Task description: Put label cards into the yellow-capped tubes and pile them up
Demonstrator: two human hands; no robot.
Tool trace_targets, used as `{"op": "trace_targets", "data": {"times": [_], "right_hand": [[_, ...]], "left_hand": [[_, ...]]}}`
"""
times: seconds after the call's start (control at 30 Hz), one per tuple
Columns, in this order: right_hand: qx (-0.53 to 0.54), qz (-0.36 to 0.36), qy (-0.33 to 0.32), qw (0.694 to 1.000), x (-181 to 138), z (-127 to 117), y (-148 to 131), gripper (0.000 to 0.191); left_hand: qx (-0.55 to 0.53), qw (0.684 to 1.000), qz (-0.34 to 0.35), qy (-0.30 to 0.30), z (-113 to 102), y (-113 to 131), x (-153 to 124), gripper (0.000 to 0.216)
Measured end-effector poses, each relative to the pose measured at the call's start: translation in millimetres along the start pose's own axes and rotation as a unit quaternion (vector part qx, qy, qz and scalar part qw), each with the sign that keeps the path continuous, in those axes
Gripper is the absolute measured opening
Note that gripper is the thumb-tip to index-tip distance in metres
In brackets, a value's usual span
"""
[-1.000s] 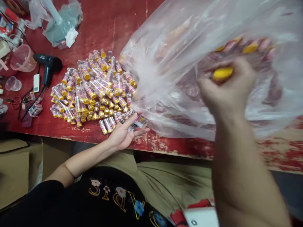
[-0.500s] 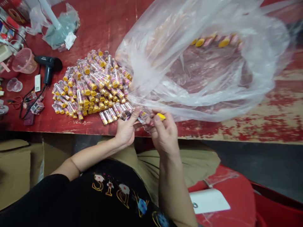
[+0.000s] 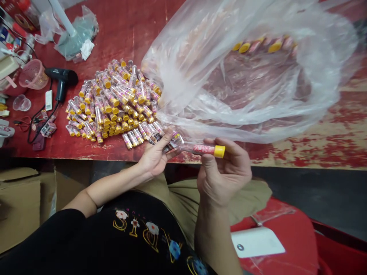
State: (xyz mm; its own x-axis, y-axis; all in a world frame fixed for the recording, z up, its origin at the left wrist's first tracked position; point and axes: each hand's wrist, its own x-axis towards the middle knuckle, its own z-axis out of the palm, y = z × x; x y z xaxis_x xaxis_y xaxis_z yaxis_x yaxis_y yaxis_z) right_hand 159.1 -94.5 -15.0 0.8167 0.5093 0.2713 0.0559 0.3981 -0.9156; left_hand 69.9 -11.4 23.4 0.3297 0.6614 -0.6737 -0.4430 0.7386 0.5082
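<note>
My right hand (image 3: pixel 225 177) pinches a clear tube with a yellow cap and pink contents (image 3: pixel 204 148) between thumb and fingers. The tube lies nearly level, its cap to the right. Its left end reaches a printed clear plastic sleeve (image 3: pixel 177 139); whether it is inside the sleeve I cannot tell. My left hand (image 3: pixel 155 157) grips the sleeve between thumb and fingers at the table's front edge. Just beyond that hand, a short row of capped tubes (image 3: pixel 133 138) lies in front of a big pile of similar tubes (image 3: pixel 114 97).
A large clear plastic bag (image 3: pixel 243 118) lies open at right, some tubes inside. At left are a black heat gun (image 3: pixel 61 78) with a cord, a pink basket (image 3: pixel 33 74), scissors (image 3: pixel 24 123) and a lamp base (image 3: pixel 70 42). A white phone-like slab (image 3: pixel 258 243) rests on a red stool (image 3: pixel 301 244).
My right hand has moved right and turned, so the tube now shows lengthwise. My left hand keeps its grip on the plastic sleeve in nearly the same place.
</note>
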Motion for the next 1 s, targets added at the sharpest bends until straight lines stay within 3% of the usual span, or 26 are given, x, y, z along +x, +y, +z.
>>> {"op": "trace_targets", "data": {"times": [0.17, 0.33, 0.43, 0.57, 0.67, 1.0], "right_hand": [[-0.11, -0.091, -0.006, 0.99, -9, -6, 2, 0.037], [-0.184, -0.182, -0.097, 0.961, -20, -21, -3, 0.042], [-0.195, -0.161, -0.134, 0.958, -20, -25, -9, 0.045], [-0.202, -0.134, -0.139, 0.96, -13, -24, -18, 0.051], [-0.206, -0.143, -0.187, 0.95, -13, -19, -19, 0.055], [-0.142, -0.048, -0.073, 0.986, -26, 0, -5, 0.042]], "left_hand": [[0.013, 1.0, -0.015, -0.02, 1, -1, -5, 0.032], [0.056, 0.996, 0.034, -0.066, -2, -1, -6, 0.045], [0.096, 0.99, 0.061, -0.079, -6, -1, -5, 0.055], [0.128, 0.984, 0.086, -0.085, -8, 0, -7, 0.066], [0.134, 0.98, 0.12, -0.083, -7, -2, -10, 0.069], [0.156, 0.977, 0.075, -0.123, -6, -5, -19, 0.067]]}}
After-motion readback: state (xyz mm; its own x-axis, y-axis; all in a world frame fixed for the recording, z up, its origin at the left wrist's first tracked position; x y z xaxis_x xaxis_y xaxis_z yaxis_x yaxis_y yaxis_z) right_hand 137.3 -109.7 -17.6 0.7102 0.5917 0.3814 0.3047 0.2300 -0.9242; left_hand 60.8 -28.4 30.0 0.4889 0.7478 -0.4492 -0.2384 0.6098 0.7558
